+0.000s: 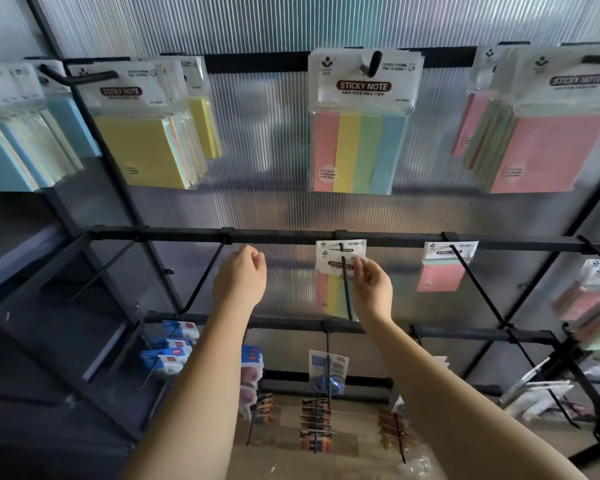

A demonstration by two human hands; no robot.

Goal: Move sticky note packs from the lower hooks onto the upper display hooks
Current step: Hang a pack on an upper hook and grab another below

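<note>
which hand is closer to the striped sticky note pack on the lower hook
Right. The right hand pinches the striped sticky note pack at its header, on the lower hook. The left hand hovers apart to its left, holding nothing.

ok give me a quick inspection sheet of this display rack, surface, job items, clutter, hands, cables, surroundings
surface: ribbed translucent back panel behind black metal rails.
job's things: striped pink-yellow-green-blue sticky note pack on the lower black hook; a matching striped pack already hangs on the upper hook.
clutter: small pink pack on the neighbouring lower hook; blue-and-white packets and brown carded items further down.
grippers: right hand pinches the lower striped pack's white header; left hand loosely curled, holding nothing.
cables: nothing seen.
surroundings: yellow packs upper left, pink packs upper right.
</note>
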